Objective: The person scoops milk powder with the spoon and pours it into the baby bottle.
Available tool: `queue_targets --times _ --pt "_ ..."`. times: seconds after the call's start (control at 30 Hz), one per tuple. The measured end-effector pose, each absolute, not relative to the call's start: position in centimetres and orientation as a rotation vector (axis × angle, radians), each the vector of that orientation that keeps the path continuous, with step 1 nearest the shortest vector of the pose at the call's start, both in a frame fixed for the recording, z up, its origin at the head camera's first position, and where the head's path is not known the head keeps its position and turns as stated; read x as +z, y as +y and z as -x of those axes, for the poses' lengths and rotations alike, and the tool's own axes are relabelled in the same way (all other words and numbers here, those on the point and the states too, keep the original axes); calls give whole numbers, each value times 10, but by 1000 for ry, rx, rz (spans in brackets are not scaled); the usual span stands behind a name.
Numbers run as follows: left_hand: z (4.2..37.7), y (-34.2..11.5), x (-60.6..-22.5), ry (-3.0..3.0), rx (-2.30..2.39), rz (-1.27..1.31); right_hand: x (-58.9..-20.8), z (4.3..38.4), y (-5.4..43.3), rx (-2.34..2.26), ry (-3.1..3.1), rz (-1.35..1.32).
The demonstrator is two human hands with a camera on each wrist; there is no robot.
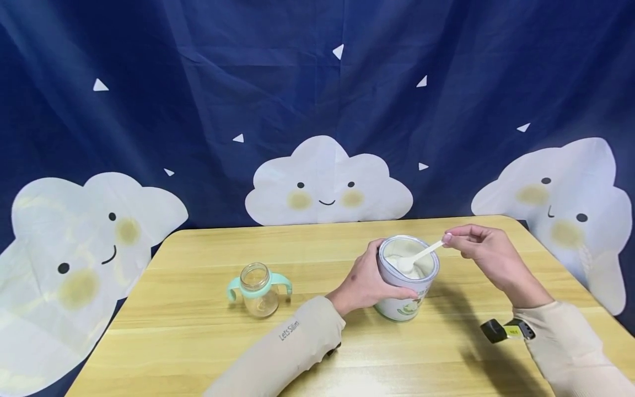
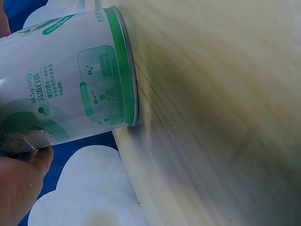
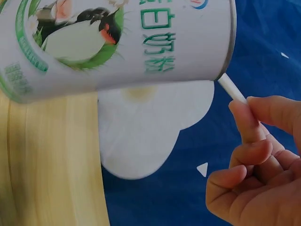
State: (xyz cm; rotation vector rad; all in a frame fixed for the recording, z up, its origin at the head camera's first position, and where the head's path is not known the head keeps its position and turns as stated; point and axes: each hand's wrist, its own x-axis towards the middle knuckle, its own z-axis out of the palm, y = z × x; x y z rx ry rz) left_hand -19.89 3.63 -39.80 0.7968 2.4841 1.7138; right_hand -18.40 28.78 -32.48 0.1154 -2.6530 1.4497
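A white milk powder can (image 1: 404, 295) with green print stands tilted on the table, its top uncovered and pale powder (image 1: 415, 270) inside. My left hand (image 1: 368, 281) grips the can around its near left side, thumb across the front. Between thumb and fingertips, my right hand (image 1: 488, 253) pinches the handle of a white scoop (image 1: 428, 251). The scoop's lower end rests in the powder, its bowl partly hidden. In the right wrist view, the scoop handle (image 3: 232, 87) sticks out past the can's rim. The left wrist view shows the can's base (image 2: 127, 66) at the tabletop.
A clear baby bottle (image 1: 261, 300) with mint-green handles (image 1: 280, 281) and an uncovered neck stands left of the can on the wooden table (image 1: 198, 331). Behind the table's far edge hangs a dark blue curtain (image 1: 278, 82) with smiling white clouds (image 1: 327, 165).
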Motion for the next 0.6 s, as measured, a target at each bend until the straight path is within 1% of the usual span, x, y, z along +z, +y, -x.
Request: queue_targets --times 0.3,0.6 --pt "197 35 -397 2510 1685 -780 -326 185 290 1475 -2646 -116" --pt "193 28 -392 2484 1656 -798 -321 186 291 1605 -2615 -42"
